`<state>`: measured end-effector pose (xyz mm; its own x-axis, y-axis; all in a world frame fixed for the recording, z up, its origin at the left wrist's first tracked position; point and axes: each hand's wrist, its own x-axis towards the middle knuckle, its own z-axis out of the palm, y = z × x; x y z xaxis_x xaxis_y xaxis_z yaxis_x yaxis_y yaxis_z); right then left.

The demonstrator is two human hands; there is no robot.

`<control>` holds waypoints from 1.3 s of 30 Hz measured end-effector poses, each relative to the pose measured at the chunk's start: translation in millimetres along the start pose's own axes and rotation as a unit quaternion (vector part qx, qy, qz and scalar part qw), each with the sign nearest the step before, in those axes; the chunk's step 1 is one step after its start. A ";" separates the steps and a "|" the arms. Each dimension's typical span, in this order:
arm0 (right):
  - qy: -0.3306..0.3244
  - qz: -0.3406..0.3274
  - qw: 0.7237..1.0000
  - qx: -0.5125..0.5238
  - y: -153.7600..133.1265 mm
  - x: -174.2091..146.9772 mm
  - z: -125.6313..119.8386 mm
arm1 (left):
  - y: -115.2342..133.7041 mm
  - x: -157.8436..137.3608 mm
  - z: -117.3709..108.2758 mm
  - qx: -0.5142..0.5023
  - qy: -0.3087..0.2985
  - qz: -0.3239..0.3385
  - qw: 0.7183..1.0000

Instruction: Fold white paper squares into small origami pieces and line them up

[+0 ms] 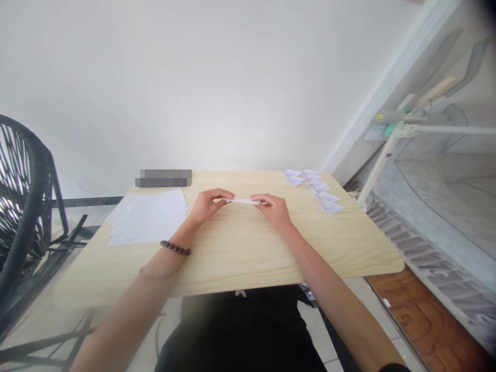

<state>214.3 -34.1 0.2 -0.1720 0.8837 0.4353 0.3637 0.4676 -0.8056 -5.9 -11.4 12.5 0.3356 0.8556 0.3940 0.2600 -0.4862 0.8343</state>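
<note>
A narrow strip of folded white paper (243, 201) is held level between my two hands, above the middle of the table. My left hand (211, 203), with dark beads at the wrist, pinches its left end between thumb and fingers. At the other end my right hand (274, 207) grips the paper the same way. Loose white sheets (155, 219) lie in an untidy pile left of my left hand. Several folded white paper pieces (323, 196) stand in overlapping rows at the table's far right.
The light wooden table (240, 258) stands against a white wall. A dark, blurred-out block (163, 179) sits at its back left. A black woven chair (29, 186) is on the left. A white metal frame (383, 165) rises beyond the right edge.
</note>
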 end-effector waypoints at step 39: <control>-0.070 0.044 0.975 -0.207 11.5 5.8 3.7 | -5.5 -0.5 2.0 0.275 -0.088 0.017 0.957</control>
<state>214.1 -23.5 -8.1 -0.2352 0.9279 0.2891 0.7159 0.3666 -0.5942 -5.7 -9.5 6.9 0.4869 0.8177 0.3071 0.6668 -0.5751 0.4740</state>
